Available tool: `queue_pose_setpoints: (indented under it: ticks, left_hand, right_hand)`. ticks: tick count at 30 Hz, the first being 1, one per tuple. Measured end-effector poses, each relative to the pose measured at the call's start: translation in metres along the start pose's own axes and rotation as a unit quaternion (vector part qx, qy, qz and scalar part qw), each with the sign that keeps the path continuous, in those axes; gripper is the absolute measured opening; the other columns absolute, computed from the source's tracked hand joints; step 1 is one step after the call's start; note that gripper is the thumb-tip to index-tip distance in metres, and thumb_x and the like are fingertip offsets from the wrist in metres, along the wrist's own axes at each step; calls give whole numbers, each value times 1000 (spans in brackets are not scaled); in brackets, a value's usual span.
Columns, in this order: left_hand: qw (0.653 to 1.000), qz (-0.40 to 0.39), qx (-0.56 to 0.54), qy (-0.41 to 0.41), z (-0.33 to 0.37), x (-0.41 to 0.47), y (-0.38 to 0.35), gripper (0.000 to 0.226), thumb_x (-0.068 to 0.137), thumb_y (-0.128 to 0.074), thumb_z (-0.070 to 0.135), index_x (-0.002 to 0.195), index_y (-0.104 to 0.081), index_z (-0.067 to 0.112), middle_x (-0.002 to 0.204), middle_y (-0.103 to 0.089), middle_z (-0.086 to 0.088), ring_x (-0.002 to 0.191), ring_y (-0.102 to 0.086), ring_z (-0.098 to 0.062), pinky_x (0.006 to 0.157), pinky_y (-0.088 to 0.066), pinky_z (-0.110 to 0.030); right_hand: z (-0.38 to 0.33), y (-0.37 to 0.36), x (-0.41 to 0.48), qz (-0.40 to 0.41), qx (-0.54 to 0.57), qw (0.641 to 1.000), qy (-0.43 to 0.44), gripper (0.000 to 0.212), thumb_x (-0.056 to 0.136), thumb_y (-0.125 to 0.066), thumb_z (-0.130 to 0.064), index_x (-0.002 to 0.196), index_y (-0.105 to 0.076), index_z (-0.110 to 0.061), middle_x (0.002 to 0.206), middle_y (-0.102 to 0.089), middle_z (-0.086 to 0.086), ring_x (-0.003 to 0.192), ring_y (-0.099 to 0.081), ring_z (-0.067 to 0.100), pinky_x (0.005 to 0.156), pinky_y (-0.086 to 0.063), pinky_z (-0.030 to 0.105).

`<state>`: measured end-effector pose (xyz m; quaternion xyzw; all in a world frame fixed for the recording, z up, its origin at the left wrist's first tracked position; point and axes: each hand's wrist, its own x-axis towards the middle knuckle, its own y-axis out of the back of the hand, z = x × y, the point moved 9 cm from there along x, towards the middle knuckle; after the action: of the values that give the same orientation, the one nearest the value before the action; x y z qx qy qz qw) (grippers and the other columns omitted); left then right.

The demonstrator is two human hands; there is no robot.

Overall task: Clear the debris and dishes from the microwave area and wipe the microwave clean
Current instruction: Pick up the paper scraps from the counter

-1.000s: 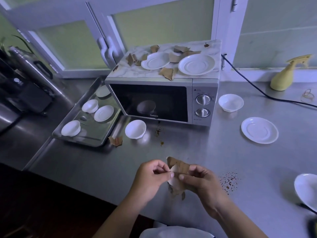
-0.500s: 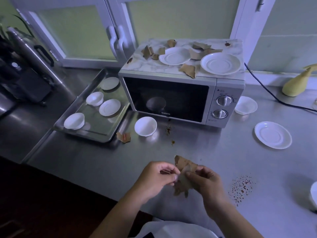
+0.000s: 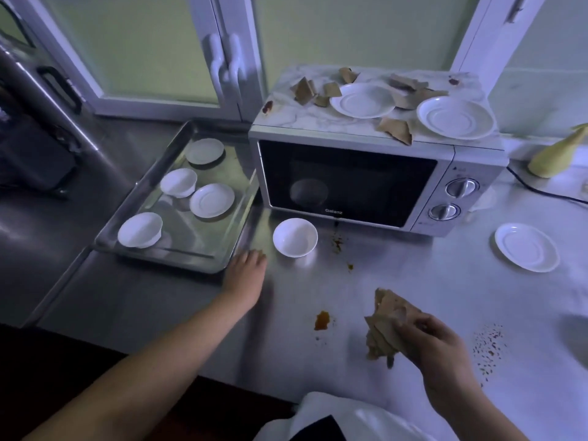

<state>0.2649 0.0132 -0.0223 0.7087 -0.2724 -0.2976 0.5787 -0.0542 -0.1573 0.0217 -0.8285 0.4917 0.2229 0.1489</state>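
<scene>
In front of the Galanz microwave [image 3: 350, 183], the right hand [image 3: 436, 345] clutches crumpled brown scraps [image 3: 381, 326]; the left hand [image 3: 245, 275] lies beside the tray [image 3: 203, 240], its grip unclear.

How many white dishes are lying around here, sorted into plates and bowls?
Plates: 5 (two on the microwave, two in the tray, one on the counter)
Bowls: 4 (two in the tray, one before the microwave, one half hidden at its right)
Total: 9
</scene>
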Motion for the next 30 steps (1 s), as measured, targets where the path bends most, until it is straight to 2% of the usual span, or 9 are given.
queue_pose_setpoints:
  ticks: [5,10,14,16,18,20,25,28,30]
  left_hand:
    - [975,7,198,-99,-6,29,-17,35,83,-71,21,118,-67,16,103,-71,1,102,-64,-23,105,-41,-31]
    - [964,-47,218,-147,-14,45,-48,40,82,-59,5,121,-60,13,116,-64,-2,112,-58,-28,103,-34,-37]
    - [974,-87,117,-174,-4,39,-44,23,87,-57,11,104,-68,23,111,-67,3,108,-60,-23,94,-37,-32]
    - [976,-145,-85,-140,4,26,-32,11,91,-59,17,91,-68,23,101,-71,4,98,-64,-21,81,-43,-29]
    - [918,-187,-340,-86,15,2,-13,5,87,-72,20,83,-70,23,85,-72,6,82,-66,-15,73,-48,-28]
    - [806,-211,-552,-42,31,-27,12,15,81,-79,12,80,-72,24,75,-73,9,69,-63,-4,66,-48,-20]
    - [605,-228,-761,-44,62,-84,67,18,79,-76,10,94,-78,21,87,-74,2,75,-65,-5,65,-48,-14]
    - [559,-240,-791,-55,79,-101,79,21,80,-73,11,98,-77,21,90,-72,-5,79,-65,-16,71,-53,-24]
    - [603,-200,-771,-43,80,-100,77,20,83,-72,5,94,-78,21,84,-71,-2,75,-65,-14,70,-54,-23]
  right_hand:
    - [7,-1,-15,44,16,999,5,19,87,-65,8,97,-57,22,101,-61,46,99,-61,62,98,-47,67]
    - [23,6,-29,83,34,996,-2,26,87,-64,9,102,-52,26,105,-57,50,97,-61,62,93,-48,62]
    - [30,3,-36,103,40,994,-5,21,87,-63,9,102,-57,23,106,-61,46,100,-62,60,97,-46,63]
    - [29,-6,-35,96,45,994,-2,22,88,-63,9,103,-55,24,107,-60,46,102,-59,62,98,-47,64]
    - [29,-15,-34,86,44,995,-1,23,88,-63,9,102,-53,24,107,-59,46,102,-59,61,97,-49,63]
    - [27,-25,-33,74,35,997,4,22,87,-64,9,100,-54,23,104,-60,45,99,-61,60,95,-51,64]
    - [17,-56,-31,36,-7,999,30,7,85,-62,15,86,-65,8,87,-65,37,78,-67,44,69,-54,49]
    - [14,-78,-30,-6,9,999,33,7,84,-58,18,89,-62,14,94,-66,40,75,-67,51,63,-53,47]
    - [13,-88,-30,-42,23,998,28,7,86,-56,17,91,-61,15,103,-65,40,83,-66,55,72,-56,55]
